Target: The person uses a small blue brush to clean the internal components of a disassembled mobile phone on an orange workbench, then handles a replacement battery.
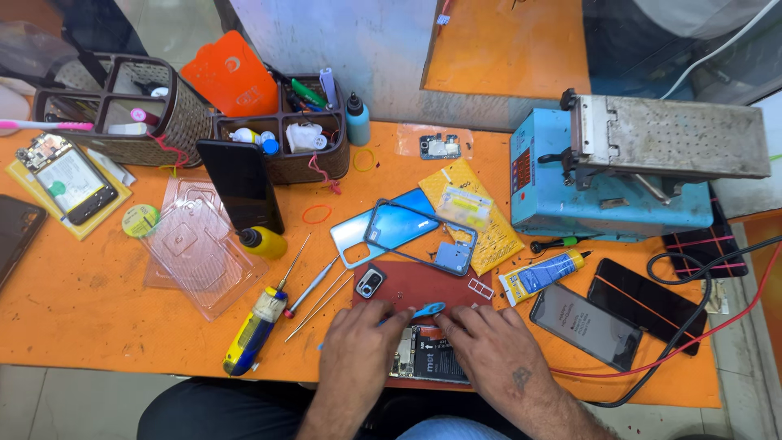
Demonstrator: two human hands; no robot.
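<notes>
Nearest, at 6 o'clock on the orange worktop point(98, 310), an opened phone point(428, 356) w/ battery showing lies under both hands: left hand point(358, 346) presses flat on its left edge, fingers narrow & empty; right hand point(481, 342) pinches a blue pry pick point(429, 310) at the phone's top edge. Judging by this, prying inside the phone is under way; next move likely needs gentle leverage. Beyond, toward 12, lie a red mat point(423, 285) and blue back cover point(383, 224).

Orange table point(98, 310), blue machine point(607, 208)
</notes>
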